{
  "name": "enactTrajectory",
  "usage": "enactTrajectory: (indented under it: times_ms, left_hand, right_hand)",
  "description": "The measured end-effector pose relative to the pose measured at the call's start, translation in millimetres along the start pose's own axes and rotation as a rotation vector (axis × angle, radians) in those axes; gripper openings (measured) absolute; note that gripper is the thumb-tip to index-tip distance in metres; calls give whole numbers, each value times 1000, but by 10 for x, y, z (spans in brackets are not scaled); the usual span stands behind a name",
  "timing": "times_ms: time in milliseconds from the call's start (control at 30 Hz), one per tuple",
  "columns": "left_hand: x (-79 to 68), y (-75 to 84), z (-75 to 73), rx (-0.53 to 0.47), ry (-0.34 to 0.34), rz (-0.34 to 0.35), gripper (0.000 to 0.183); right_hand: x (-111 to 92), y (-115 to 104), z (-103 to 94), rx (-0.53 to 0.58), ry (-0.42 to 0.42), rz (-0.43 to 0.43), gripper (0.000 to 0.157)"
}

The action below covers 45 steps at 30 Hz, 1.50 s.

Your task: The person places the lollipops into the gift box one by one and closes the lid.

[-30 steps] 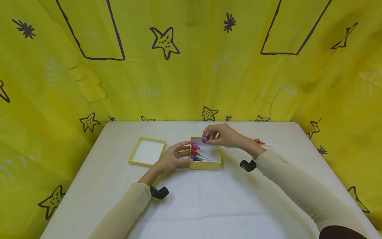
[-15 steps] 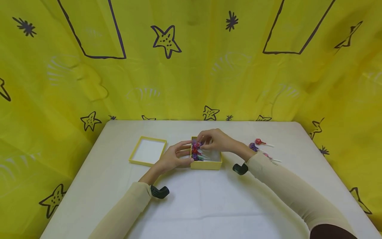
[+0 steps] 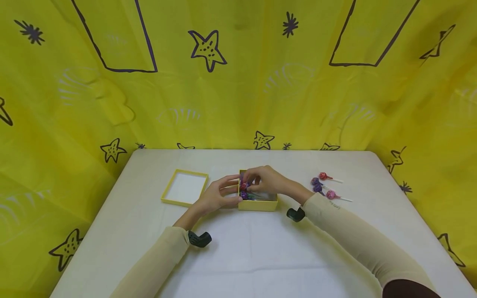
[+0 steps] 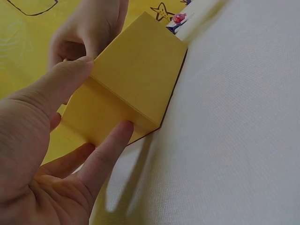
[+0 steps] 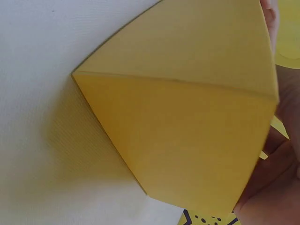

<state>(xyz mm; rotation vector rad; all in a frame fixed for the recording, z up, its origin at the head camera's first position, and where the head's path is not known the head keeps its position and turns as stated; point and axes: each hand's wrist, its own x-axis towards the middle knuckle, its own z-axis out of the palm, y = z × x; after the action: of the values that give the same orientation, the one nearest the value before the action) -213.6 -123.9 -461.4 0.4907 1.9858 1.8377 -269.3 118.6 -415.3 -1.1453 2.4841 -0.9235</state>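
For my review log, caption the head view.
Left hand touching a yellow box, right hand at the lollipops inside.

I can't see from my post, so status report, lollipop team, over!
Left hand touching yellow box, left side. Right hand inside, at a red lollipop, grip unclear. Four loose lollipops off right, seemingly not in the way.

Left hand (image 4: 61, 187) touching yellow box (image 4: 136, 70), apparently a lollipop (image 4: 179, 18) beyond
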Motion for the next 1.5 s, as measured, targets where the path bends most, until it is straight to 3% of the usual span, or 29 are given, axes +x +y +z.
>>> enactTrajectory:
  times_ms: [1500]
  left_hand:
    - [6, -9, -2, 31, 12, 1, 78]
  right_hand:
    - [16, -14, 52, 8, -24, -3, 15]
